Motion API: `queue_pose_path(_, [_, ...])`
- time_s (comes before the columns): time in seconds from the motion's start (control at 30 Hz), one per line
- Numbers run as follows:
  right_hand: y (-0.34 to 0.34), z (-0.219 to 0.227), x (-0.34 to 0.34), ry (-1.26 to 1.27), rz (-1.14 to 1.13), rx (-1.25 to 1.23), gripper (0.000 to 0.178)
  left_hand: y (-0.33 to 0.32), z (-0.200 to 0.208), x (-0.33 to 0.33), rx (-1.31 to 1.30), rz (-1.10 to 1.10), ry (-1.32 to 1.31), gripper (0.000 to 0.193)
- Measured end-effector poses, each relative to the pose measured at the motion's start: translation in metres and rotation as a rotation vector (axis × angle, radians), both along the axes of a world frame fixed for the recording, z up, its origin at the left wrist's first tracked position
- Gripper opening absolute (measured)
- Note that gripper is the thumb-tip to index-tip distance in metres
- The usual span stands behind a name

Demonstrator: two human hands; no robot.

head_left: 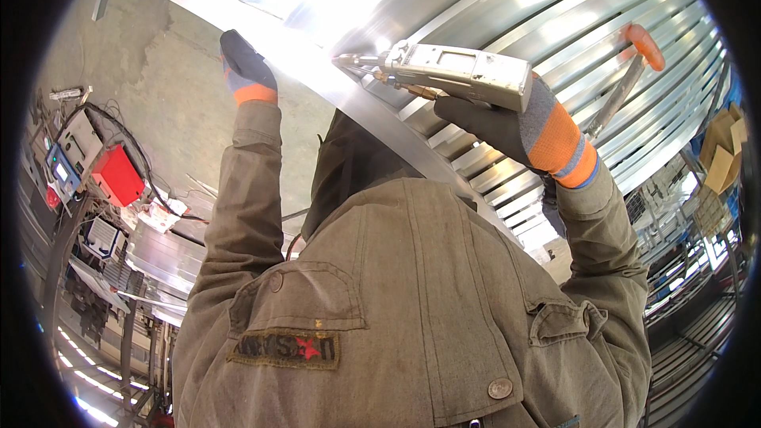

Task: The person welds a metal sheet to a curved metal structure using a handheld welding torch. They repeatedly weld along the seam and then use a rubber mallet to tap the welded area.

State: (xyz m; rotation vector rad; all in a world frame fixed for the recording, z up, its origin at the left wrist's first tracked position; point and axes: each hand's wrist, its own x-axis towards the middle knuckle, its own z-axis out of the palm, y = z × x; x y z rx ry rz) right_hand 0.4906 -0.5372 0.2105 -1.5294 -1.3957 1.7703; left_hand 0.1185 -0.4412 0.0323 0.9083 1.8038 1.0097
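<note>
My right hand [519, 127], in a grey and orange glove with dark coated fingers, is closed round a silver handheld welding gun [464, 71]. The gun's narrow nozzle points left and touches or nearly touches a long flat metal rail [361, 115]; strong white glare blurs the contact. Left of that rail, my left hand [247, 67] wears a matching glove. Its fingers look stretched out and lie against the rail's edge, partly lost in the glare. Shiny parallel metal slats [547, 28] spread to the right of the rail.
A T-shaped tool with an orange end [646, 47] lies across the slats. Bare concrete floor [158, 63] shows at left, with a red box [117, 175], a blue-framed device [63, 168] and cables beyond. Cardboard boxes [720, 150] stand at far right.
</note>
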Motion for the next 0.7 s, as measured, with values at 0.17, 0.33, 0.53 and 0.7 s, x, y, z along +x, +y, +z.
queue_pose_path(0.17, [0.001,0.001,-0.001,-0.002,0.025,-0.072,0.046,0.001,-0.005,-0.005,0.003,0.005,-0.008,0.047])
queue_pose_path(0.33, [0.003,0.003,-0.001,0.025,0.054,-0.086,0.046,0.004,-0.012,-0.016,-0.045,0.008,-0.062,0.056])
queue_pose_path(0.53, [0.0,-0.009,-0.006,0.05,-0.026,0.166,0.037,0.006,-0.009,-0.021,-0.089,-0.023,-0.072,0.062])
queue_pose_path(0.7, [-0.004,-0.009,0.002,-0.004,0.023,0.009,0.037,0.006,-0.001,-0.019,-0.098,-0.076,-0.048,0.063])
